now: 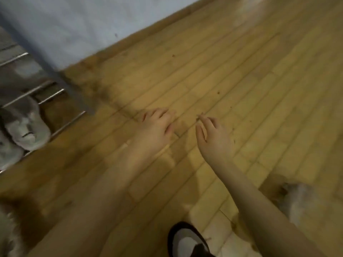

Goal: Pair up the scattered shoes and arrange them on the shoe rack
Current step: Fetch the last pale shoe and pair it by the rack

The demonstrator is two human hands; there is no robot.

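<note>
Stretching across most of the view, a wooden plank floor [241, 89] runs up to a pale blue-grey wall [83, 21] at the far left. Against that wall, at the left edge, stands the shoe rack [44, 97], a frame of thin metal bars with a grey side panel. On its near bars sits a pair of grey-and-white sneakers [27, 130], side by side with toes pointing toward the near side; the view is blurred, so their details are hard to make out. At the near edge, right of centre, a dark shoe with a white upper [187, 242] lies on the floor, partly cut off by the frame. Something pale and fluffy [295, 203] lies on the floor at the near right, too blurred to identify; a similar pale fuzzy shape [9, 236] shows at the near left corner. Both bare arms reach forward over the floor. The left hand [157, 127] hangs palm down, fingers loosely curled, grasping nothing. The right hand [213, 138] is relaxed, fingers slightly bent and spread, likewise empty.
</note>
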